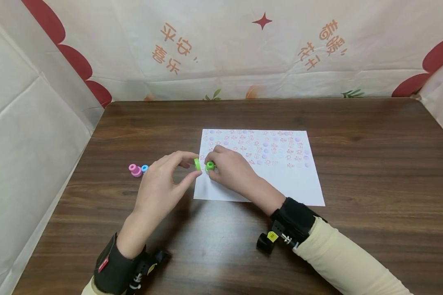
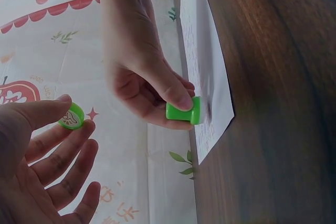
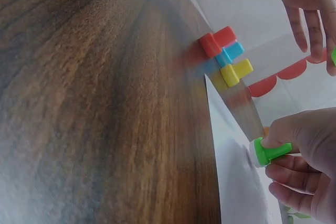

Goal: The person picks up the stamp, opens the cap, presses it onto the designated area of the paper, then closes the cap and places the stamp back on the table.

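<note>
My right hand (image 1: 233, 168) pinches a small green toy stamp (image 3: 269, 151) by its handle, over the left part of a white sheet of paper (image 1: 277, 184). The stamp's pale face points down at the sheet; whether it touches, I cannot tell. Just left of it, my left hand (image 1: 161, 180) holds a round green stamp cap (image 2: 71, 116) between thumb and forefinger, raised off the table. A pattern shows inside this cap in the left wrist view, and the other left fingers are spread loosely. Rows of small red and purple prints (image 1: 266, 150) cover the sheet's upper part.
Behind my left hand stand a pink stamp (image 1: 135, 170) and a blue stamp (image 1: 145, 168); the right wrist view also shows a yellow stamp (image 3: 236, 72) beside them. They stand on a dark wooden table (image 1: 369, 164). Printed white cloth (image 1: 221, 49) hangs along its far edge.
</note>
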{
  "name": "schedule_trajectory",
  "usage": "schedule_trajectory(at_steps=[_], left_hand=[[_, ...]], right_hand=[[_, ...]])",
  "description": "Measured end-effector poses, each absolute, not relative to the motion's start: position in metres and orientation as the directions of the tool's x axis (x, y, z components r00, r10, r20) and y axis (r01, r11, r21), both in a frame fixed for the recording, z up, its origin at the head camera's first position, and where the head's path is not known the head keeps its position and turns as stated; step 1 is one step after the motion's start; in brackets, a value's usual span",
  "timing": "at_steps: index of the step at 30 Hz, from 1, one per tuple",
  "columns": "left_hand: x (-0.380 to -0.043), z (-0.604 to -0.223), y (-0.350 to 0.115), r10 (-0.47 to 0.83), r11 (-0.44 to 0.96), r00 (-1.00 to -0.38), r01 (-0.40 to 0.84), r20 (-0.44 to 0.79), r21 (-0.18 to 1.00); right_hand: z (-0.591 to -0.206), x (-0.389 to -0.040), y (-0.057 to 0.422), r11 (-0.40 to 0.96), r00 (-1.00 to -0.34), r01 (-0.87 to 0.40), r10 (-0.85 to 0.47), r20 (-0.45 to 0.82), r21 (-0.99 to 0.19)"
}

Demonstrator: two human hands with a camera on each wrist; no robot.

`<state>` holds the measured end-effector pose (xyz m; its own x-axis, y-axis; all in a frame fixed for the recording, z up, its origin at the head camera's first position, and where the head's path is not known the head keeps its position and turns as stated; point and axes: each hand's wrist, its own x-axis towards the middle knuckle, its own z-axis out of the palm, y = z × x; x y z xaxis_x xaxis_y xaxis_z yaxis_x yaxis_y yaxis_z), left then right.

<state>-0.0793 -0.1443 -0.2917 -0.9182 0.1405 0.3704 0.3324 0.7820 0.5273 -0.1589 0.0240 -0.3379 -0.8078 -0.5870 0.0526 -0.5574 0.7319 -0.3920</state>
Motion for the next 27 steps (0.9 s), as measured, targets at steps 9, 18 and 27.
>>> schedule_trajectory(at_steps=[9, 18, 27], left_hand=[[-0.0806, -0.2915, -0.1456, 0.139, 0.781, -0.919, 0.330, 0.368, 0.529], [-0.0811, -0.2918, -0.1462, 0.139, 0.774, -0.916, 0.338, 0.376, 0.535], [-0.0832, -0.2923, -0.1427, 0.142, 0.772, -0.921, 0.332, 0.363, 0.541]], right_hand=[[-0.3369, -0.1608, 0.0207, 0.751, -0.791, -0.588, -0.612, 0.017, -0.300], [-0.3366, -0.1599, 0.0172, 0.742, -0.768, -0.627, -0.640, 0.026, -0.236], [-0.3385, -0.1576, 0.0180, 0.734, -0.764, -0.637, -0.642, 0.066, -0.234]])
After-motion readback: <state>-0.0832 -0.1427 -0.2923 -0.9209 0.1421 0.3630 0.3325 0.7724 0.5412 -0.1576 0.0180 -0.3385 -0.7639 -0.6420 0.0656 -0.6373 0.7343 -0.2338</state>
